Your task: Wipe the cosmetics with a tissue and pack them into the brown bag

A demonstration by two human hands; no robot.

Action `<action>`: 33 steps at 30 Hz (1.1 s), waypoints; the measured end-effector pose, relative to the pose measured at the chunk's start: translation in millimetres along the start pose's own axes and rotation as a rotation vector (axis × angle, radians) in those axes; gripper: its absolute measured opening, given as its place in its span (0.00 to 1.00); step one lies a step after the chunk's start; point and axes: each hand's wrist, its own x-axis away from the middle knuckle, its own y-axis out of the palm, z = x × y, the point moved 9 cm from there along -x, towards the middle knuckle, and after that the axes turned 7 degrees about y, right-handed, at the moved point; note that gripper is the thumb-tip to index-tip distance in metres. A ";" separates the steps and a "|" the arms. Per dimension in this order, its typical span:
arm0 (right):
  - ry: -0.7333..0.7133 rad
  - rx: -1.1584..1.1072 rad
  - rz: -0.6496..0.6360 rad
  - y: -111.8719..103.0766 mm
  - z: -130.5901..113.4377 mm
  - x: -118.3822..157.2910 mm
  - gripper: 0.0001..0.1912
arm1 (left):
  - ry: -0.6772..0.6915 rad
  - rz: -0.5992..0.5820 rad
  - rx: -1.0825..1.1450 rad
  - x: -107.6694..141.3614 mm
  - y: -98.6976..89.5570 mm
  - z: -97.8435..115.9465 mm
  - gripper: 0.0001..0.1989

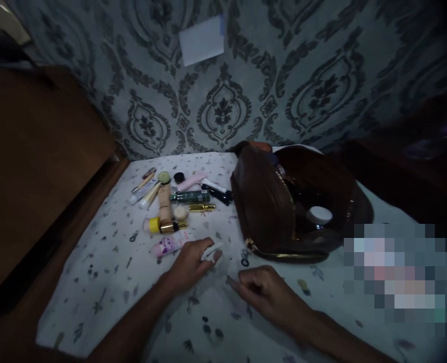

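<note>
My left hand (195,262) is closed around a small white item (211,251), perhaps a wipe or cloth, over the patterned sheet (113,272). Just right of it, my right hand (259,290) has its fingers curled together; what they hold, if anything, is too blurred to name. A pink and purple tube (170,244) lies beside my left hand. Beyond it are a beige tube (165,201), a yellow-capped bottle (154,225), a green tube (190,196) and gold tubes. An open brown bag (263,206) stands at the right, with a round white-lidded container (319,215) inside.
A wooden panel (38,181) borders the sheet on the left. Patterned wallpaper (223,108) rises behind, with a white card (202,41) on it. Several small cosmetics lie at the back left. A pixelated patch covers the right side.
</note>
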 end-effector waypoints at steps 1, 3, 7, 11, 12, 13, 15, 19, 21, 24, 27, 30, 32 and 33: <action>0.016 -0.074 0.033 -1.6 -4.1 -6.4 0.27 | 0.025 0.017 0.002 0.8 -1.7 1.9 0.09; 0.031 -0.244 0.104 -3.6 -12.8 -19.4 0.30 | 0.066 0.048 -0.001 2.7 -5.0 3.9 0.02; 0.146 -0.585 0.174 8.2 -12.7 -43.8 0.32 | 0.108 0.105 0.008 5.3 -11.8 3.0 0.16; 0.124 -0.773 0.284 14.9 -4.2 -54.9 0.32 | 0.149 0.160 -0.001 6.5 -21.3 4.5 0.21; 0.100 -0.740 0.297 15.1 -3.4 -55.2 0.31 | 0.153 0.173 -0.012 6.8 -24.1 4.7 0.21; 0.076 -0.679 0.297 15.5 -3.5 -54.9 0.31 | 0.154 0.186 -0.024 7.2 -27.1 4.8 0.21; 0.033 -0.532 0.267 17.5 -6.1 -52.8 0.31 | 0.144 0.213 -0.052 8.0 -33.7 4.2 0.21; -0.017 -0.351 0.220 21.2 -15.4 -46.5 0.31 | 0.028 0.262 -0.130 9.3 -49.8 -5.2 0.15; -0.040 -0.306 0.212 22.6 -20.5 -44.5 0.30 | -0.036 0.304 -0.166 10.4 -60.2 -10.2 0.13; -0.055 -0.273 0.204 24.7 -23.1 -44.0 0.29 | -0.077 0.395 -0.202 13.3 -77.2 -12.4 0.11; -0.068 -0.243 0.213 24.8 -21.6 -44.4 0.28 | -0.112 0.488 -0.227 18.5 -95.0 -14.0 0.06; -0.086 -0.205 0.222 24.8 -20.1 -45.1 0.26 | -0.174 0.563 -0.296 22.8 -118.8 -20.9 0.12; -0.097 -0.186 0.218 25.7 -19.0 -46.1 0.26 | -0.246 0.562 -0.406 20.4 -137.9 -30.7 0.16; -0.105 -0.178 0.215 26.3 -18.5 -46.7 0.25 | -0.286 0.546 -0.477 16.9 -148.1 -36.9 0.17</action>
